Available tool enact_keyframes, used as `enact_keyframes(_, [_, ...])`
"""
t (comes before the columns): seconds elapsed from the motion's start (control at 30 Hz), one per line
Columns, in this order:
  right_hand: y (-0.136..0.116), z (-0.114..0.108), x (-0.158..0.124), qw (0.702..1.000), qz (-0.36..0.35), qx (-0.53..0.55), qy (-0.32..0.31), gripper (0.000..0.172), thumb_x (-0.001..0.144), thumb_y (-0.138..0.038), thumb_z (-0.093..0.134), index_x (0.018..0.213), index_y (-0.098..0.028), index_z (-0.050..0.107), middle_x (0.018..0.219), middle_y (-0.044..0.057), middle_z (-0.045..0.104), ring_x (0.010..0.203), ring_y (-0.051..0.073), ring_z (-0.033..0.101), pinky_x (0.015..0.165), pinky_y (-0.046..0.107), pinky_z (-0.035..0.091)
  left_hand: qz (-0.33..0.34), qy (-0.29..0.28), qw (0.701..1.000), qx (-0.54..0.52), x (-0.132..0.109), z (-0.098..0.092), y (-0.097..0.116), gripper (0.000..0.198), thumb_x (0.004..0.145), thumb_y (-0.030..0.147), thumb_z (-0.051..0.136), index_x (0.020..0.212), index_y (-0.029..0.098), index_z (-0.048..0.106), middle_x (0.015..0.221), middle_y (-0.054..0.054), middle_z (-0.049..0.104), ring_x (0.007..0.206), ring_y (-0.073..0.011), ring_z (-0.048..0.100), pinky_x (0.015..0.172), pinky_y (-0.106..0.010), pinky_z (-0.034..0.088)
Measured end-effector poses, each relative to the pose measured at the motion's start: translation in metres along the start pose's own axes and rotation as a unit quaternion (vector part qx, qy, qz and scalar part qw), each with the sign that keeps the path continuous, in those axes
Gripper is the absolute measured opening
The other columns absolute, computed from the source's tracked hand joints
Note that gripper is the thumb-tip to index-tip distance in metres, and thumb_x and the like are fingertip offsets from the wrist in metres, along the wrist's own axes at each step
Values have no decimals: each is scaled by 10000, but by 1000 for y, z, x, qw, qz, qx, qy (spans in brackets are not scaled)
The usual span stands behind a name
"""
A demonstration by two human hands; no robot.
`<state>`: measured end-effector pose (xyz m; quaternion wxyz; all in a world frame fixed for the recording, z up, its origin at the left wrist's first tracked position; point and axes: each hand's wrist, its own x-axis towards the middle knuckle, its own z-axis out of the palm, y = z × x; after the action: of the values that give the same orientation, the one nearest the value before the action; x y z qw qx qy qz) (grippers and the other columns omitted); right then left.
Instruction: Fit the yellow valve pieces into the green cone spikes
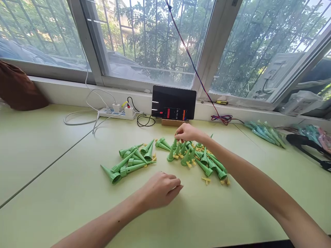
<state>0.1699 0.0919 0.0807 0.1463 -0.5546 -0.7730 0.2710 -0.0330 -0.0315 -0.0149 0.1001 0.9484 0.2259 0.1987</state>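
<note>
Head view: right hand (190, 132) pinching the tip of a tapered green plastic spike (174, 143); left hand (163, 188) curled low over the pale green tabletop (64, 210).
The pinched spike is at the back left of a group of upright green spikes (185, 159), cap end down, tip up between the right thumb and fingers. Left fingers folded inward; their inner side is hidden, so cannot tell whether anything is held. Loose spikes lie on their sides in a left heap (134, 162) and a right heap (210, 163), with small yellow plastic T-shaped pieces (206, 180) among and in front of the right one. Behind: a black flat screen (173, 96), a dark phone with a lit display (176, 114) before it, and a white power strip (121, 113) to the left.
</note>
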Motion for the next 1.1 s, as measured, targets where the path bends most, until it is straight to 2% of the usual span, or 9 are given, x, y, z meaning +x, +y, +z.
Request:
enact_keyframes(0.23, [-2, -1, -1, 998, -2, -55, -4, 168, 812, -174, 609, 719, -133, 743, 693, 34, 721, 598, 126, 641, 524, 193, 437, 2, -3, 1000, 0, 1, 0, -1, 365, 992, 247, 411, 634, 181, 438, 584, 6, 538, 504, -107, 470, 528, -304, 233])
enact_keyframes(0.37, [-6, -4, -6, 994, -23, -102, 34, 191, 857, -274, 630, 803, -137, 751, 752, 39, 729, 680, 138, 618, 581, 216, 415, 8, -1, 1000, -5, 1, -1, 0, 361, 987, 238, 418, 632, 182, 450, 578, 6, 527, 494, -105, 468, 518, -304, 239])
enact_keyframes(0.5, [-13, -11, -27, 986, -49, -86, 131, 228, 871, -358, 639, 855, -149, 728, 789, 42, 725, 696, 139, 606, 641, 230, 421, 9, -8, 1000, -4, 1, -3, 0, 353, 988, 238, 421, 642, 183, 463, 589, 6, 528, 503, -107, 475, 517, -304, 247])
enact_keyframes(0.6, [-13, -11, -53, 959, -86, -89, 254, 262, 910, -361, 562, 806, -163, 699, 703, 24, 679, 628, 133, 554, 625, 244, 396, 10, -13, 1000, -6, 2, -4, 1, 351, 988, 233, 419, 642, 182, 460, 594, 6, 530, 507, -109, 477, 523, -303, 251])
enact_keyframes(0.67, [-4, -7, -72, 947, -73, -77, 302, 285, 920, -352, 527, 760, -163, 668, 639, 15, 639, 582, 129, 522, 591, 248, 374, 11, -14, 1000, -7, 2, -4, 1, 352, 988, 233, 415, 642, 182, 453, 594, 6, 531, 504, -108, 472, 525, -303, 251])
enact_keyframes(0.77, [21, 7, -97, 952, -27, -63, 298, 282, 903, -325, 524, 694, -172, 635, 585, 1, 604, 543, 128, 502, 570, 255, 360, 8, -16, 1000, -4, 2, -4, 1, 348, 990, 236, 412, 647, 182, 444, 603, 6, 542, 511, -108, 474, 530, -303, 252])
enact_keyframes(0.9, [55, 29, -113, 965, 10, -64, 255, 262, 898, -318, 520, 697, -186, 623, 633, 7, 638, 570, 141, 534, 581, 257, 370, 8, -21, 1000, 0, 1, -4, 1, 339, 980, 229, 426, 644, 185, 437, 607, 8, 545, 525, -110, 484, 542, -300, 269])
enact_keyframes(1.0, [65, 42, -115, 970, 31, -90, 224, 241, 896, -334, 545, 722, -189, 630, 640, 8, 643, 588, 151, 557, 601, 257, 375, 6, -19, 1000, -1, 2, -3, 0, 343, 982, 232, 426, 642, 186, 442, 605, 11, 542, 525, -110, 481, 544, -300, 279])
enact_keyframes(1.1, [65, 49, -111, 967, 52, -142, 206, 205, 887, -338, 577, 760, -189, 638, 672, 22, 654, 618, 166, 573, 596, 258, 359, 2, -13, 1000, -1, 2, -3, -1, 345, 980, 221, 432, 637, 186, 452, 600, 10, 540, 523, -111, 482, 547, -301, 286])
